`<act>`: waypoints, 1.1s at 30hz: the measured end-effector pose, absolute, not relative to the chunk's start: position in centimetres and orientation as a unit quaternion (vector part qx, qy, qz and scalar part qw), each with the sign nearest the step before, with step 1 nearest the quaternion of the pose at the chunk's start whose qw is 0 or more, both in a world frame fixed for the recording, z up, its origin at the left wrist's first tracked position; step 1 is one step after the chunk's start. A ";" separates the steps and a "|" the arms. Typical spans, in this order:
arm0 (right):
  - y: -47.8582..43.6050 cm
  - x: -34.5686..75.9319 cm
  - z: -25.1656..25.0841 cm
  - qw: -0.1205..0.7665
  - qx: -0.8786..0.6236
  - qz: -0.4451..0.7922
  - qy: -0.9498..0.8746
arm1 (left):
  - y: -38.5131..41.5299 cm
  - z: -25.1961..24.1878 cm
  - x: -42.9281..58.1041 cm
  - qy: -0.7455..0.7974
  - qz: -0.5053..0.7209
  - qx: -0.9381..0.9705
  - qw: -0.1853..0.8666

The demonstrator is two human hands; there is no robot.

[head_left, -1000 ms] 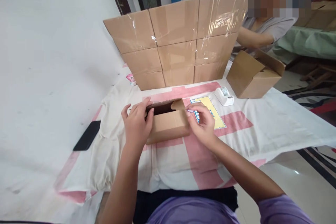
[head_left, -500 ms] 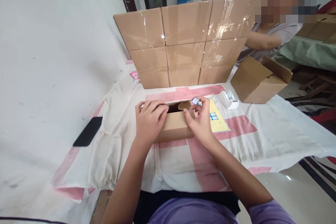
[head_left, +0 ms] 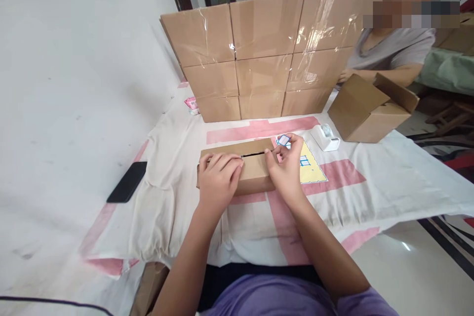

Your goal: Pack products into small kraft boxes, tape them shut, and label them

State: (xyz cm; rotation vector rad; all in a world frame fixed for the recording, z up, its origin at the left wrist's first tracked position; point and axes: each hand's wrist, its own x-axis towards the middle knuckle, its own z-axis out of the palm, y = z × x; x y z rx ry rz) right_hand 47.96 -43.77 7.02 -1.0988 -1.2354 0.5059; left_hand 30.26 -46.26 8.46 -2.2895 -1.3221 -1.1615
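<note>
A small brown cardboard box (head_left: 255, 165) lies on the cloth-covered table (head_left: 370, 192) in front of me, its top flaps nearly shut with a thin dark slit left. My left hand (head_left: 218, 182) lies on the box's left half, fingers curled over the lid. My right hand (head_left: 287, 168) rests against the box's right end and pinches a small blue-edged white sticker (head_left: 284, 140) between its fingertips. Just right of that hand lies a yellow sticker sheet (head_left: 311, 167).
A wall of taped cardboard boxes (head_left: 259, 54) stands at the back of the table. A white tape dispenser (head_left: 326, 137) and an open box (head_left: 370, 108) sit to the right, with another person (head_left: 392, 52) behind. A black phone (head_left: 128, 188) lies at the left.
The box's flaps have gone from open to nearly shut under my left hand. My right hand has lifted a sticker off the yellow sheet and holds it above the box's right end.
</note>
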 end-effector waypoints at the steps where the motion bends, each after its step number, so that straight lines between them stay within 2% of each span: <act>1: -43.8 48.0 6.9 0.648 -0.488 0.219 -0.542 | -46.4 8.5 30.3 -0.457 -0.401 -0.785 0.119; 11: -43.9 47.7 6.7 0.657 -0.495 0.202 -0.531 | -47.1 8.7 30.3 -0.477 -0.383 -0.787 0.077; 22: -43.6 47.6 6.8 0.661 -0.493 0.213 -0.523 | -48.5 7.9 31.0 -0.474 -0.366 -0.792 0.118; 33: -44.0 47.3 7.0 0.702 -0.450 0.239 -0.498 | -48.3 7.2 30.6 -0.461 -0.368 -0.795 0.142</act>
